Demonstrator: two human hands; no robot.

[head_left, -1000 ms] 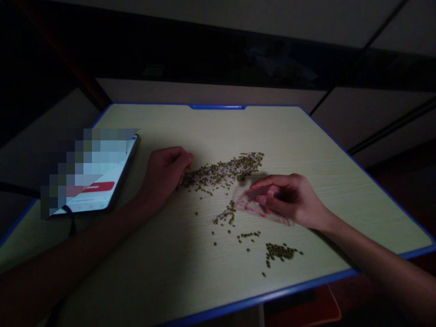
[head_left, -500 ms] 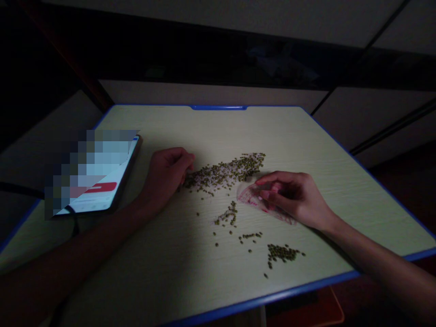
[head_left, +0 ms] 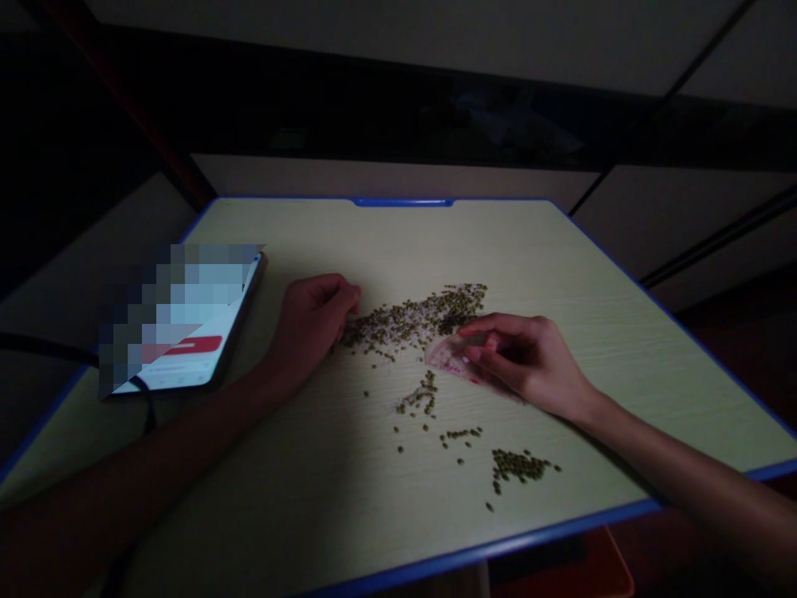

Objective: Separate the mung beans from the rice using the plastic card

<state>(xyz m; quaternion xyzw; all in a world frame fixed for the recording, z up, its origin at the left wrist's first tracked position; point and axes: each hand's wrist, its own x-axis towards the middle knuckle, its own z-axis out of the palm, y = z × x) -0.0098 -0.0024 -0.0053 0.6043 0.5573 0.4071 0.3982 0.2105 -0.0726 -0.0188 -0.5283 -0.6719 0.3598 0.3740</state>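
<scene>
My right hand [head_left: 520, 357] pinches a clear plastic protractor [head_left: 447, 359] with red markings. Its curved edge lies beside the near right side of a long pile of green beans [head_left: 429, 311] mixed with small whitish grains. At the pile's left end, my left hand [head_left: 317, 316] rests on its side with fingers curled closed; what they hold, if anything, is hidden. A smaller streak of beans and pale grains [head_left: 420, 396] lies nearer me. Closer to the front edge is a separate cluster of green beans [head_left: 518, 465], with a few loose ones between.
The pale wood-grain table [head_left: 299, 507] has a blue rim. A lit phone or tablet [head_left: 187, 357], partly pixelated, lies at the left with a dark cable [head_left: 53, 342] by it. Behind the table stand cabinet-like panels [head_left: 398, 174]. The room is dim.
My right hand and the protractor have shifted slightly left, closer against the pile, where some beans now bunch darkly by the fingertips. My left hand keeps its place; the view has moved slightly.
</scene>
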